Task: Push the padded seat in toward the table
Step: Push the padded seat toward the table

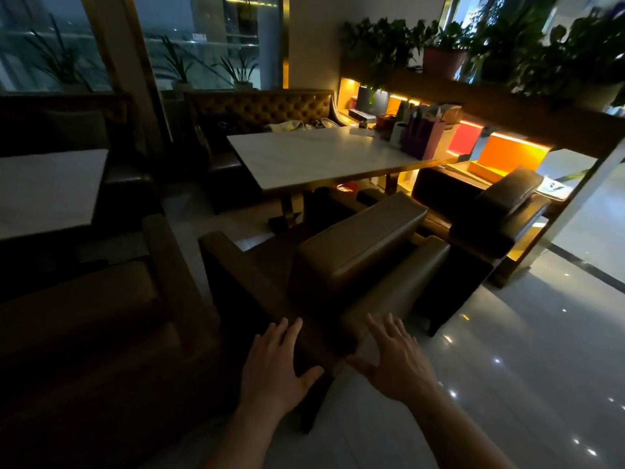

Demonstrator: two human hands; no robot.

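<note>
A brown padded seat [358,252] with a thick back cushion and two padded arms stands at an angle in front of me, a short way out from the white marble table [314,157]. My left hand [275,363] lies flat, fingers spread, on the seat's near corner. My right hand [394,357] is open with fingers apart at the end of the seat's right arm; whether it touches is unclear. Neither hand holds anything.
A second dark padded seat [500,214] stands to the right by the lit shelf unit [507,154]. A tufted bench [267,108] faces the table's far side. Another table [47,191] and seat [101,316] are at my left. Glossy tiled floor [524,367] spreads to the right.
</note>
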